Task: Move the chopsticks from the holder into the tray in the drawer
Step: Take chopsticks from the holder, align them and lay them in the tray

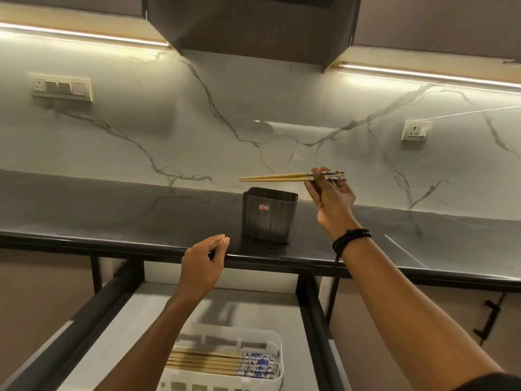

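Right hand (331, 197) pinches chopstick pair (277, 177) level above grey holder (269, 215) on black countertop (112, 213), marble backsplash (225, 122) behind; left hand (203, 265) loosely curled, empty, over open drawer (135, 314); white tray (253, 359) holds more chopsticks

The bottom edge cuts off the white tray (275, 375), and the left forearm (141, 348) hides its chopsticks' (203, 362) tips.

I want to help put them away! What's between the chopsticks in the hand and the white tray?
In the head view, the dark holder and the counter edge lie between the held chopsticks and the tray.
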A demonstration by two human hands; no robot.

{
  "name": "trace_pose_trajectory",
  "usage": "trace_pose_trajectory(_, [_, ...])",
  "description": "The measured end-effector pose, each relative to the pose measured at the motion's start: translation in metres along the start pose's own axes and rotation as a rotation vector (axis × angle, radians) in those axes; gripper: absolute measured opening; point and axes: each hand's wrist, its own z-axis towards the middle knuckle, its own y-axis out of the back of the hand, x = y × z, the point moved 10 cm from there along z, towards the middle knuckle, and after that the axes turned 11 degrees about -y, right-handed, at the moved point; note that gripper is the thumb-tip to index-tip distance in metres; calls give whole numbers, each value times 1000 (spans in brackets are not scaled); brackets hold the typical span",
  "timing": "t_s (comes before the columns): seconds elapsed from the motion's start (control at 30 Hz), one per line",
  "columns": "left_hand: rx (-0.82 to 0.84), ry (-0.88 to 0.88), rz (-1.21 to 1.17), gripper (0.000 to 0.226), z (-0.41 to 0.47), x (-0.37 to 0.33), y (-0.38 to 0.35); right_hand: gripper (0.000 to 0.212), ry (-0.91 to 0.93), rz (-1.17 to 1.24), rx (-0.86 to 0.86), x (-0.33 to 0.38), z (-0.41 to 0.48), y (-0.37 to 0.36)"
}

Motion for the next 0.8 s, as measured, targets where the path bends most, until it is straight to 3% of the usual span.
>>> trace_pose_trajectory(0.13, [-135,-92,1,30,-1,-13,17,33,-108,-66,74,-30,-17,13])
trace_pose_trajectory(0.23, [-176,-214,48,31,-2,-27,23,25,-196,-255,124,-60,-30,20])
trace_pose_trajectory(0.4, [118,-150,-101,47,-3,-27,-10,38,-281,-480,288,-101,-52,9])
trace_pose_trajectory(0.47, [253,-124,-156,44,-9,-27,-26,44,-278,-525,349,-108,-59,2])
trace_pose_trajectory(0.67, [290,-90,-194,21,-13,-24,-34,42,-277,-503,371,-114,-61,5])
trace_pose_trajectory(0.8, [137,3,-201,14,-8,-8,-12,40,-314,-306,225,-107,-48,31])
